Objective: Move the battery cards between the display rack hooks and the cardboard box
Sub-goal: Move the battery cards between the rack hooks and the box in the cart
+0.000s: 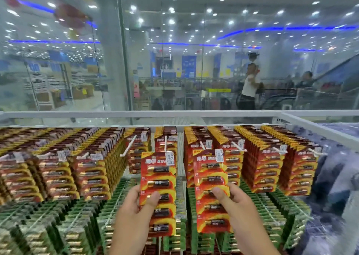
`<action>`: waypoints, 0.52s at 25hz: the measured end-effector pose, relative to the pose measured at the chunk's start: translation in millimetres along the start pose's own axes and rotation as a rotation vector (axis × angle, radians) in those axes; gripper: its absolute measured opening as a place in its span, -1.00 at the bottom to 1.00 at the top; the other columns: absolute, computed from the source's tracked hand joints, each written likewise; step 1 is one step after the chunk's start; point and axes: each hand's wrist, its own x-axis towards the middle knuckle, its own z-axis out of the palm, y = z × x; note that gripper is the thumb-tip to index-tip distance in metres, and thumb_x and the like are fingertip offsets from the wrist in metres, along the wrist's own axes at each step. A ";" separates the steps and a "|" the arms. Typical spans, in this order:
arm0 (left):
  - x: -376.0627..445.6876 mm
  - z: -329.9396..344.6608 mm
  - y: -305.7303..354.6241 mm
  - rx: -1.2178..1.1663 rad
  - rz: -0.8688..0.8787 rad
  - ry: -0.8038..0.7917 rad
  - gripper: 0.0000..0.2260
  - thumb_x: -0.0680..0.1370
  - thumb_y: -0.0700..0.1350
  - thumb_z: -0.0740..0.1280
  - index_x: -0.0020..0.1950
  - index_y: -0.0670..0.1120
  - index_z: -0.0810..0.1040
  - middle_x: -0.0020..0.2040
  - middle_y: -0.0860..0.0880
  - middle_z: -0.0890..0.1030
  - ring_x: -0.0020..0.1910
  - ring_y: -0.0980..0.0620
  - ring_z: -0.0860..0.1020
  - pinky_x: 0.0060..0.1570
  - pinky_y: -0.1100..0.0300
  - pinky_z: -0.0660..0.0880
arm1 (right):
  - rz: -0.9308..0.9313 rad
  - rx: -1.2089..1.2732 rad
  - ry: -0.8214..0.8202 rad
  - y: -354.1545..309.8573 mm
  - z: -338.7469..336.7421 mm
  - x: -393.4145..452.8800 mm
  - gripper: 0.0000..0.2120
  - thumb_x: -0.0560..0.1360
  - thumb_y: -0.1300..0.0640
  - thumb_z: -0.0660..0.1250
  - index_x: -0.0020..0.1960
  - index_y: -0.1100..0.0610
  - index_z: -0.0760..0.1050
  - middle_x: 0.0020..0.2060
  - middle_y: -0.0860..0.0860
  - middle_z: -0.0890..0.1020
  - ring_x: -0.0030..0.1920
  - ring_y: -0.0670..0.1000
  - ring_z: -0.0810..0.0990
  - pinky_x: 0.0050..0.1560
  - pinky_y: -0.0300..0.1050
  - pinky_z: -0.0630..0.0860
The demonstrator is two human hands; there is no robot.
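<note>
Each hand holds one battery card up in front of the display rack, so the step in hand looks like hanging them on hooks. To do it well, each card should be raised until its hang hole meets the hook tip, kept square to the hook, then slid back against the stack. One card at a time may be surer than both together, since the hole is small and the hooks angle upward.

The left hand (136,206) grasps the left battery card (158,192), thumb pressed on its front about halfway down and fingers behind. Above and just beyond this hand a white hook (165,144) pokes out from a short stack, with the card's top edge just below its tip. Up and to the left of the hand another hook (128,148) carries few cards and has room.

The right hand (235,204) pinches the right battery card (211,190) the same way, thumb on the front and fingers behind. Above it a hook (203,145) stands out of a full red stack (198,157).

Both cards are tall red and yellow strips, each with a column of blistered cells under clear plastic and a white price sticker at the top right corner. They look light and a little floppy, so a mid-height grip may let the top sway. The cardboard box is not in view.
</note>
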 end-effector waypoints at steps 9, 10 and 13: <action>12.7 -11.8 3.5 -0.081 0.003 -0.042 -0.76 0.52 -0.03 0.44 0.17 0.04 0.56 -0.08 0.04 0.77 -0.17 -0.02 0.75 -0.20 0.02 0.63 | -0.049 -0.016 0.032 3.2 10.5 29.0 -0.91 0.63 0.04 0.36 0.09 0.00 0.61 -0.29 -0.18 0.75 -0.32 -0.17 0.72 -0.39 -0.26 0.62; 11.0 -14.2 3.2 -0.078 0.007 -0.038 -0.74 0.50 -0.01 0.44 0.17 0.04 0.56 -0.08 0.04 0.77 -0.16 -0.02 0.75 -0.22 0.04 0.64 | -0.058 -0.026 0.038 3.1 12.8 32.1 -0.84 0.62 0.01 0.37 0.15 0.02 0.63 -0.20 -0.10 0.77 -0.23 -0.06 0.76 -0.27 -0.10 0.69; 5.6 -25.5 4.4 -0.089 0.013 -0.008 -0.75 0.50 0.00 0.44 0.17 0.05 0.57 -0.07 0.05 0.77 -0.16 0.00 0.75 -0.32 0.14 0.64 | -0.077 -0.059 0.063 6.3 17.8 47.8 -0.84 0.62 -0.01 0.38 0.11 0.03 0.64 -0.13 0.00 0.76 -0.22 -0.10 0.75 -0.26 -0.12 0.69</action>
